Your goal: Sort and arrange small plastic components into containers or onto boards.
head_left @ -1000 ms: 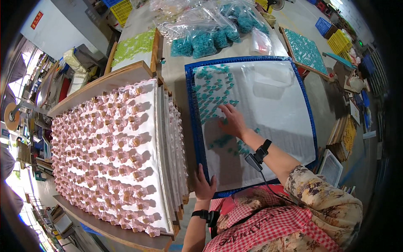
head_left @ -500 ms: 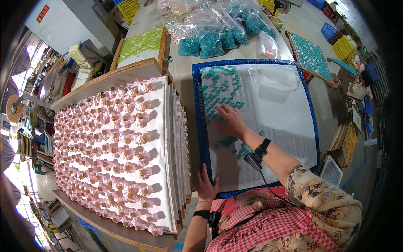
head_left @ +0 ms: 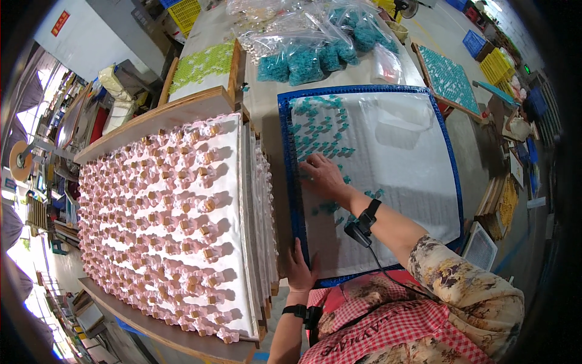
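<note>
A white sheet (head_left: 406,188) lies in a shallow blue-rimmed tray (head_left: 453,176) in front of me. Small teal pieces (head_left: 324,124) sit in staggered rows over its far left part, and a loose group of teal pieces (head_left: 330,207) lies nearer to me. My right hand (head_left: 324,177) is down at the sheet's left edge, just below the rows, with its fingers bent together; whatever is between the fingertips is hidden. At the tray's near left corner, my left hand (head_left: 300,272) rests against the rim, fingers stretched and thumb apart, holding nothing.
Left of the tray stands a stack of white boards, its top board (head_left: 233,188) covered with pink pieces with brown tops. Clear bags of teal pieces (head_left: 303,64) lie beyond the tray. A green-covered board (head_left: 203,64) is far left, a teal-covered board (head_left: 448,79) far right.
My right hand has moved slightly left and toward me, and its fingers have curled in more. The left hand stays at the tray's corner.
</note>
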A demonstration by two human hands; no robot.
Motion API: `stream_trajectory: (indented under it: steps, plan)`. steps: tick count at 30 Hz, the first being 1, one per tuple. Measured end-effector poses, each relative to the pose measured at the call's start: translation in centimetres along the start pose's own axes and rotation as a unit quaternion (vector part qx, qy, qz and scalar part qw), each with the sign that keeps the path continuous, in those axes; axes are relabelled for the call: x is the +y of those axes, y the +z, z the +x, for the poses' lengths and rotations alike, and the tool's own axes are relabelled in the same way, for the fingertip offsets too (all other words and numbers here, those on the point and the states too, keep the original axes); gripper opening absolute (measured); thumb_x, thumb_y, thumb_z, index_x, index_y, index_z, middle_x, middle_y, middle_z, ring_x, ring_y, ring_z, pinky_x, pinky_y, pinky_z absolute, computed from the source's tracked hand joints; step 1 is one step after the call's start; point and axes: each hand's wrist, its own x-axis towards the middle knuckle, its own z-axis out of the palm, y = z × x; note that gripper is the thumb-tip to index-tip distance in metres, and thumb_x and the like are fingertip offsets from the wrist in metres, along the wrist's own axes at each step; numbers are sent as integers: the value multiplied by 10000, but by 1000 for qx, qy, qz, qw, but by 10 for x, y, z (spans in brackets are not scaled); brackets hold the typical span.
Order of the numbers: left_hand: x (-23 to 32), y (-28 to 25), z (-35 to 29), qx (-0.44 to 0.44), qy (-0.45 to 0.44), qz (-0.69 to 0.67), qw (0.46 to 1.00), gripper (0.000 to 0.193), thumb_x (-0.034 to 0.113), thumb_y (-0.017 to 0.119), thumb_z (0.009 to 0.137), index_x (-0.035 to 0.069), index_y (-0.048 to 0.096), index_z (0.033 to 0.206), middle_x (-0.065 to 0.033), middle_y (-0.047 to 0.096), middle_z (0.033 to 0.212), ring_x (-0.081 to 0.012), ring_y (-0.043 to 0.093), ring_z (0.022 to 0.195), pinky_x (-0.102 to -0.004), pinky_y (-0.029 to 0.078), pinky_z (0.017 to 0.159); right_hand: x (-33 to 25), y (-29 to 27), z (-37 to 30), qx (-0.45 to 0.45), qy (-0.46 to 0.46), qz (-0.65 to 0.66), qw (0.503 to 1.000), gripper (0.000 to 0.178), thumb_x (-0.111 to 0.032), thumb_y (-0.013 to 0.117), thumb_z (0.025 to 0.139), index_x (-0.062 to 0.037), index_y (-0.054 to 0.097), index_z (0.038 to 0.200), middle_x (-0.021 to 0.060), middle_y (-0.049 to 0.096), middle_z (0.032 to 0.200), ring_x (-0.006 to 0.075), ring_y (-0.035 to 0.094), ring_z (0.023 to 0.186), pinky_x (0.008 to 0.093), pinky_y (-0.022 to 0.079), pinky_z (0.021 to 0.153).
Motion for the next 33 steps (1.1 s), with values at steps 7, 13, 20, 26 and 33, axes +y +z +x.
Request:
stream_trajectory:
  steps: [7,13,20,26,33]
  plan:
    - [3,-1,0,18,-6,2,1000,736,406,607,856,65,309,1436,-333,425,1286,-479,440,1182,-502,385,988,14,4,-8,-39,-47,-48,997,148,-199,659,754,-69,630,818,85,524,909,271,523,923,399,447,786]
    - [-4,1,-2,-10,-4,8,1000,758,402,579,881,75,226,1467,-319,371,1342,-484,412,1204,-509,381,991,39,-49,-44,15,-10,22,1000,215,-115,699,711,-64,651,915,98,559,1012,285,538,996,397,460,781]
    - [2,-1,0,1,12,12,1000,736,378,570,892,42,239,1458,-292,380,1354,-468,396,1225,-499,391,987,80,-57,-25,113,112,-7,987,335,-44,698,711,-36,611,1035,112,553,1048,325,530,991,418,463,835]
    - [-4,0,-2,3,20,26,999,741,388,565,897,39,233,1459,-293,372,1368,-463,396,1231,-496,385,996,80,-52,-33,43,90,25,995,392,-38,665,735,-33,571,1115,115,546,1054,326,533,989,414,474,819]
    - [-3,1,-2,7,29,49,998,749,406,564,897,43,231,1462,-298,380,1359,-468,408,1220,-506,390,988,72,-45,-6,38,102,6,994,451,-66,668,733,-102,547,1166,107,533,1056,325,537,1012,416,485,812]
